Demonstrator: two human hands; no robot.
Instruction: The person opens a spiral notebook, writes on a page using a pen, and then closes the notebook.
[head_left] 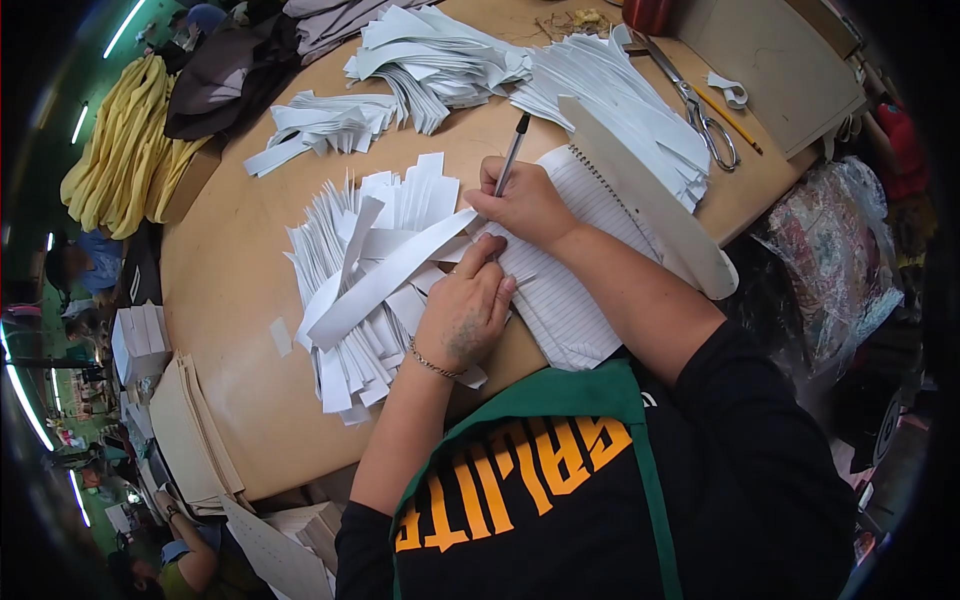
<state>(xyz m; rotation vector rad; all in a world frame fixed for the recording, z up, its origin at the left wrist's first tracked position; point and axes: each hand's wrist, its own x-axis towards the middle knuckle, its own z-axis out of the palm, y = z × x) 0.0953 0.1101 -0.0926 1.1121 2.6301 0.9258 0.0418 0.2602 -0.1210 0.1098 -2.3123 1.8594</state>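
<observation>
My right hand (525,200) is closed around a black-capped pen (512,155), its lower end at the tip of a long white strip (390,280). That strip slants across a fanned pile of white strips (340,240). My left hand (465,305), with a bracelet at the wrist, lies beside the strip's upper end, fingers bent and pointing towards my right hand. Something thin and white shows by its fingers, but whether they grip it is unclear. Under and beside my right hand is an open spiral notebook (580,270) with lined pages.
More white strips (430,60) are heaped along the far side of the table (220,400). Scissors (700,115) and a yellow pencil (728,118) lie at the upper right. Yellow cloth (125,150) is at the upper left. Another person (190,555) sits at the lower left.
</observation>
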